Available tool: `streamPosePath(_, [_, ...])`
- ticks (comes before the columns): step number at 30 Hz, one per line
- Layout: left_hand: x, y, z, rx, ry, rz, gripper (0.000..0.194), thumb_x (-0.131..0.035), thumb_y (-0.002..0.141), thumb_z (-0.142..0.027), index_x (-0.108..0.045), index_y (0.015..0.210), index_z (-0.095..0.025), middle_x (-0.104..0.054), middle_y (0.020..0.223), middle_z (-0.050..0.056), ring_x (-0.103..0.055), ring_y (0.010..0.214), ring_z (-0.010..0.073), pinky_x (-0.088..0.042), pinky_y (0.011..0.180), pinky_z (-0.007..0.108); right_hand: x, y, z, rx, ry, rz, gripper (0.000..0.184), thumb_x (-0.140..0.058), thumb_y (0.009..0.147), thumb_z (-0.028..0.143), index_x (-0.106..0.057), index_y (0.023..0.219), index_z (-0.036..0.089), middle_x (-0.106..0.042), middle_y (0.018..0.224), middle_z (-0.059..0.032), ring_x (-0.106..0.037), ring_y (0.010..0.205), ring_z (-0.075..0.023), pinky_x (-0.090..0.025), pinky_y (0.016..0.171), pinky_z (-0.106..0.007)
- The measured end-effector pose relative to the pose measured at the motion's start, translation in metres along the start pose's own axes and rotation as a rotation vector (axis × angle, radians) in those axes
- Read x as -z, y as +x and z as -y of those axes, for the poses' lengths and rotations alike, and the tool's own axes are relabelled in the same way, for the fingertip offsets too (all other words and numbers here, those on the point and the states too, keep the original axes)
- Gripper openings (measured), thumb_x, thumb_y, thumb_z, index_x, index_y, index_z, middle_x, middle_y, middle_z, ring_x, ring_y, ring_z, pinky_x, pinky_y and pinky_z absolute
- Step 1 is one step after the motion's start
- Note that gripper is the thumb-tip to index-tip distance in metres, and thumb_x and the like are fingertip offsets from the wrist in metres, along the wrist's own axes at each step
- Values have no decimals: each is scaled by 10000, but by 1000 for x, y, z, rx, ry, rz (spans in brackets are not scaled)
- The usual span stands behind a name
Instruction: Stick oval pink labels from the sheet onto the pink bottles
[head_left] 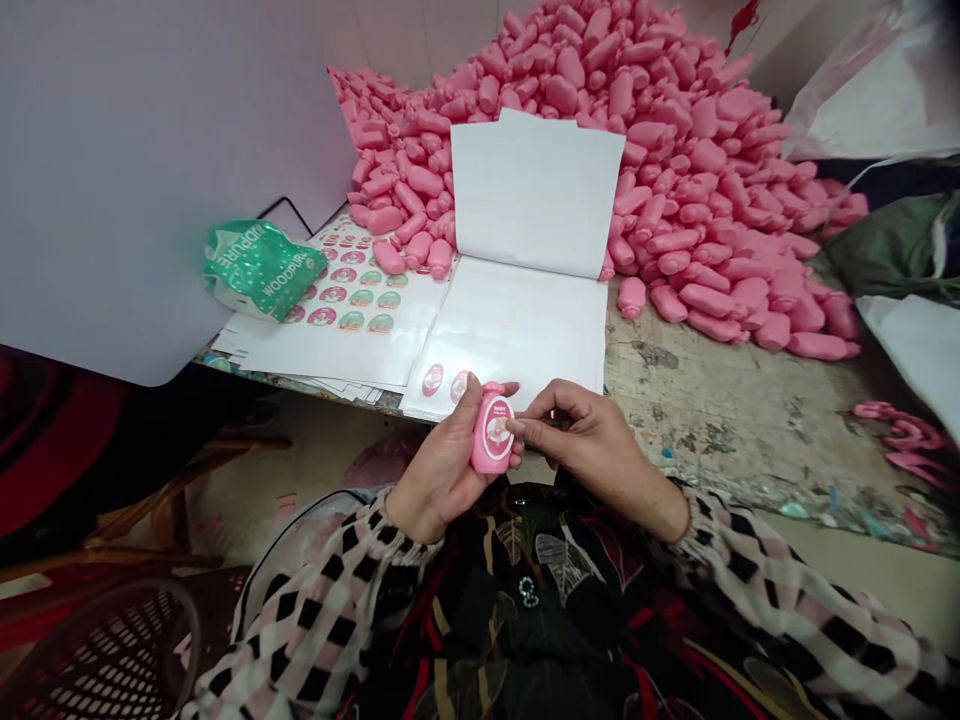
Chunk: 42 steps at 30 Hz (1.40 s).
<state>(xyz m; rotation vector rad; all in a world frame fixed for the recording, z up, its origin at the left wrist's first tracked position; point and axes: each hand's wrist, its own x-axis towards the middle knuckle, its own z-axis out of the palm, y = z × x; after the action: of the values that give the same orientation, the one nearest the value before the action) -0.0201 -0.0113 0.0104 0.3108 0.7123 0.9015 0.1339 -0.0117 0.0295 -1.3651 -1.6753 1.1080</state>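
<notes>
A small pink plastic bottle (487, 462) stands nearly upright in my left hand (444, 462), whose thumb and fingers wrap round its sides. On the bottle's front lies an oval pink sticker (496, 428) with a white rim and the word BABY. My right hand (589, 430) is closed in a pinch at the sticker's right edge, its thumb tip over that edge; the other fingers are curled and partly hidden. Just beyond my hands is a white sticker sheet (510, 330), with a few oval stickers (433, 379) at its near left corner.
A large heap of pink bottles (697, 200) covers the back of the worn table (660, 400). White backing sheets (536, 190) stand folded up against it. Printed sticker sheets (337, 350) and a green bag (262, 270) lie left. Pink scraps (911, 440) are at right, a basket (112, 640) below left.
</notes>
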Motion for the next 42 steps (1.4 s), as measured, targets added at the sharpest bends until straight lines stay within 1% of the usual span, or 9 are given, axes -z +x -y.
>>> streamPosePath(17, [4, -1, -4, 10, 119, 59, 545, -465, 832, -589, -494, 1190, -179, -582, 918, 73, -612, 684, 145, -542, 546, 272, -5, -1, -10, 71, -125, 10, 146, -632, 811, 350, -612, 756, 216, -629, 786, 9, -566, 724, -130, -418, 656, -276])
streamPosePath(20, [7, -8, -10, 74, 274, 109, 567, -700, 755, -328, -421, 1238, -228, -587, 884, 31, -622, 659, 143, -534, 569, 282, -2, -2, -8, 117, -159, 61, 129, -617, 826, 333, -612, 767, 218, -624, 789, 10, -564, 748, -131, -416, 674, -271])
streamPosePath(22, [8, -12, -14, 110, 362, 134, 657, -723, 695, -110, -388, 1243, -250, -602, 874, 12, -630, 644, 135, -530, 601, 284, 5, -1, -8, 159, -186, 113, 107, -601, 839, 327, -624, 810, 227, -622, 822, 7, -557, 759, -128, -414, 684, -268])
streamPosePath(24, [8, -14, -16, 139, 384, 166, 626, -680, 699, -50, -390, 1220, -241, -626, 914, 30, -641, 645, 132, -529, 628, 292, 13, 2, -10, 166, -230, 103, 113, -577, 854, 327, -632, 835, 231, -612, 838, 1, -542, 747, -126, -407, 677, -269])
streamPosePath(28, [3, -13, -13, 183, 359, 209, 510, -624, 731, -55, -378, 1143, -227, -656, 958, 62, -656, 652, 136, -532, 647, 300, 23, 4, -12, 55, -186, -48, 243, -650, 778, 429, -615, 912, 228, -569, 799, -3, -509, 697, -131, -400, 617, -264])
streamPosePath(31, [-4, -10, -7, 224, 390, 230, 499, -625, 726, -67, -352, 1114, -225, -660, 806, 21, -657, 624, 149, -539, 614, 302, 14, 0, -8, -43, 2, 7, 492, -728, 676, 479, -557, 1084, 263, -571, 883, 2, -502, 630, -108, -397, 540, -241])
streamPosePath(34, [-8, -9, -1, 226, 468, 248, 512, -623, 721, -85, -334, 1123, -213, -664, 761, 27, -592, 508, 110, -477, 466, 217, 0, -4, -5, -76, 162, 82, 412, -678, 728, 492, -558, 1036, 247, -594, 889, 6, -519, 617, -97, -403, 531, -230])
streamPosePath(37, [-5, -12, 1, 197, 527, 234, 468, -608, 750, -148, -317, 1111, -212, -674, 772, 48, -483, 417, 61, -352, 375, 158, -1, 1, -11, -6, 108, 65, 297, -632, 779, 479, -615, 899, 208, -599, 783, 12, -529, 673, -109, -408, 595, -234])
streamPosePath(42, [29, -39, -9, 133, 711, 12, 471, -564, 817, -431, -296, 1160, -250, -651, 714, 6, -426, 393, 68, -258, 362, 172, 52, 31, -42, 100, -239, -65, 226, -584, 826, 412, -650, 854, 198, -636, 823, -13, -554, 751, -133, -409, 685, -261])
